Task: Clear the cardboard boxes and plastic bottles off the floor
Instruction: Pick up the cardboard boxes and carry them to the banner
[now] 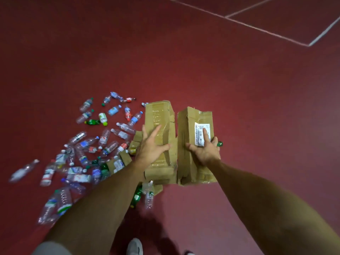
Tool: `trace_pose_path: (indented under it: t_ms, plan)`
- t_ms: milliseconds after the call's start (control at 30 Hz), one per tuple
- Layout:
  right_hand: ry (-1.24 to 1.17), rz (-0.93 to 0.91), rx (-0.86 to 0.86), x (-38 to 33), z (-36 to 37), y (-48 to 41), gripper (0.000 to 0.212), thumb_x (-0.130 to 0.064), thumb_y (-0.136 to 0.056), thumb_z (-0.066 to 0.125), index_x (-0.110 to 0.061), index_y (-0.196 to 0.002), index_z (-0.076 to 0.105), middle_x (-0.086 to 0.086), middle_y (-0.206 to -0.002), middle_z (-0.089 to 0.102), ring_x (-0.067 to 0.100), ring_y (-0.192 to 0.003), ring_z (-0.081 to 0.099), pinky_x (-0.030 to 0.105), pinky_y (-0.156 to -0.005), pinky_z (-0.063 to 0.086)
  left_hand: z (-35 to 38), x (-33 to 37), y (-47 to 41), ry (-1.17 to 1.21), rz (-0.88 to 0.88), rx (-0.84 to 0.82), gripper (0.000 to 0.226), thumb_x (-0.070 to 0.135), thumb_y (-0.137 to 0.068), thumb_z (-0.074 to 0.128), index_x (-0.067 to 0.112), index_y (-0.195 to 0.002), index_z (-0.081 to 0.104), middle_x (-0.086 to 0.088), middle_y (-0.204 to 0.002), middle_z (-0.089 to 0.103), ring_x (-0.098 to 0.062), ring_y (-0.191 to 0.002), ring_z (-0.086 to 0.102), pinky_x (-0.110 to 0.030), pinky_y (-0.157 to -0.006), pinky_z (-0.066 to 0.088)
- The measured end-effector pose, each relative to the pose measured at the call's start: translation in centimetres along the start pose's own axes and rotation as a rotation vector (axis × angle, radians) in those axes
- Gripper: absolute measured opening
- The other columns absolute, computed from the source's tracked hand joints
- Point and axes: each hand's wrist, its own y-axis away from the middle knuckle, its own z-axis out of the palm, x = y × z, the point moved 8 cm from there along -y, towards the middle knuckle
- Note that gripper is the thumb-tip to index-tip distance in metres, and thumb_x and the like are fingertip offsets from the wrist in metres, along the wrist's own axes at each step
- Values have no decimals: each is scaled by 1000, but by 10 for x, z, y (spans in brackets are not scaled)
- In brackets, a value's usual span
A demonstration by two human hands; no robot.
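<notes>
The left grip (151, 146) is spread flat on the left cardboard box (159, 113); the right grip (207, 150) is spread on the labelled cardboard box (185, 129); plastic bottles (105, 136) are strewn beside them on the floor (184, 61).

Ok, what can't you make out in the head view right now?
Head view only:
1. Print on the white shipping label: too small, partly under the right hand.
2. The clear plastic bottles at the left edge: motion-blurred.
3. What lies beneath the two flattened brown cardboard boxes: covered by them.
4. A small green object beside the right hand: mostly behind its fingers.
5. Whether those fingers wrap the box edge: unclear.
</notes>
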Motion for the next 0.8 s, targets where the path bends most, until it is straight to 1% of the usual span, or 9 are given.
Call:
trace_pose_path:
  t_ms: [67, 167, 267, 333, 400, 533, 633, 733, 800]
  plan:
    - [14, -102, -31, -45, -12, 12, 102, -68, -79, 69, -49, -156, 3, 10, -166, -3, 42, -147, 15, 55, -118, 25, -42, 13, 21, 47, -13, 107, 95, 47, -76, 82, 51, -152, 26, 4, -165, -20, -33, -152, 16, -54, -119, 26]
    - [19, -240, -90, -104, -15, 33, 103, -69, -78, 70, -50, -156, 5, 11, -165, 0, 44, -145, 19, 54, -119, 23, -103, 24, 60, 42, -41, 264, 93, 44, -77, 82, 50, -152, 28, 0, -166, -16, -34, -151, 19, -54, -119, 27]
    - [1, -355, -178, -158, 3, 66, 102, -66, -78, 71, -48, -156, 7, 13, -165, 1, 44, -146, 18, 51, -120, 23, -158, 10, 106, 41, -113, 404, 91, 49, -77, 80, 52, -151, 27, 2, -167, -15, -34, -150, 23, -54, -118, 30]
    - [4, -427, -240, -194, 26, 94, 102, -65, -78, 72, -47, -156, 9, 14, -165, 1, 44, -147, 20, 51, -119, 27, -193, -11, 141, 34, -168, 480, 91, 54, -77, 79, 52, -151, 27, 4, -166, -17, -33, -148, 28, -49, -116, 33]
    - [20, -506, -304, -228, 59, 129, 104, -65, -78, 73, -45, -157, 9, 14, -165, 4, 44, -147, 20, 49, -119, 27, -227, -39, 182, 26, -218, 553, 91, 58, -76, 78, 54, -151, 27, 5, -166, -17, -34, -146, 30, -47, -113, 34]
    - [42, -649, -440, -294, 141, 220, 104, -65, -77, 74, -42, -158, 11, 12, -164, 7, 40, -147, 25, 48, -118, 27, -295, -111, 274, 70, -316, 707, 86, 56, -74, 78, 56, -147, 32, 7, -166, -15, -32, -145, 33, -46, -115, 34]
    - [67, -749, -558, -339, 217, 302, 104, -65, -76, 74, -44, -157, 12, 12, -164, 6, 41, -147, 23, 52, -118, 29, -346, -174, 357, 82, -400, 804, 82, 56, -76, 76, 56, -146, 33, 11, -166, -15, -30, -143, 37, -45, -115, 36]
    - [95, -835, -663, -377, 300, 394, 104, -65, -76, 74, -42, -158, 15, 14, -164, 8, 42, -146, 25, 50, -119, 28, -394, -245, 450, 83, -510, 906, 79, 57, -76, 73, 58, -145, 33, 11, -166, -15, -29, -144, 35, -40, -113, 35]
    - [90, -875, -753, -397, 353, 462, 102, -64, -76, 75, -43, -157, 17, 12, -162, 11, 42, -144, 27, 50, -118, 29, -421, -290, 515, 92, -585, 970, 79, 57, -77, 73, 58, -145, 34, 9, -166, -15, -28, -145, 33, -39, -113, 33]
